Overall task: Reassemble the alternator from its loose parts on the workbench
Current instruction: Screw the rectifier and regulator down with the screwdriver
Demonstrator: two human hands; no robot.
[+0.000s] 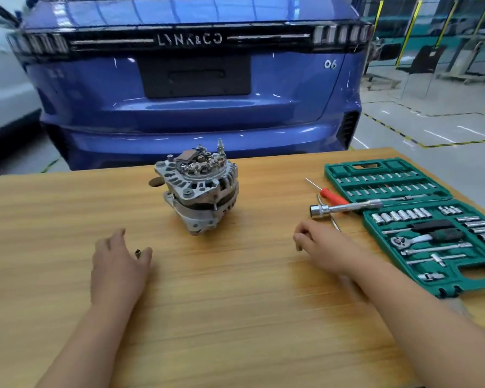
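Workshop bay, blue car point(193, 107) parked tail-on behind a wood-grain workbench point(235, 317). The alternator point(199, 189) is stood at bench centre, tilted slightly, with the rear end up: rectifier and brush gear point(199, 161) exposed, no rear cover seen. The left hand point(118, 261) is laid at 7 o'clock of the alternator, fingers loosely curled, with a small hex sleeve point(137, 252) apparently pinched between thumb and forefinger. The right hand point(319, 247) is rested at 4 o'clock, fingers curled under. Whether anything is held in it cannot be told, as the fingertips are blurred. A T-handle socket wrench point(345, 209) and a red screwdriver point(332, 196) are lain at 3 o'clock, just beyond the right hand, against the open socket set case point(333, 172). Judged step: the small piece is being brought to the rear end for fitting. The exact seat cannot be identified from here. Recommended: the housing is braced by the free hand first, since it is balanced on its lower end and could rock. The piece is squared to its seat and started by fingers only. Tools are taken up once it is running true. Cross-threading and dropping the piece into the vent slots are the risks to be watched.
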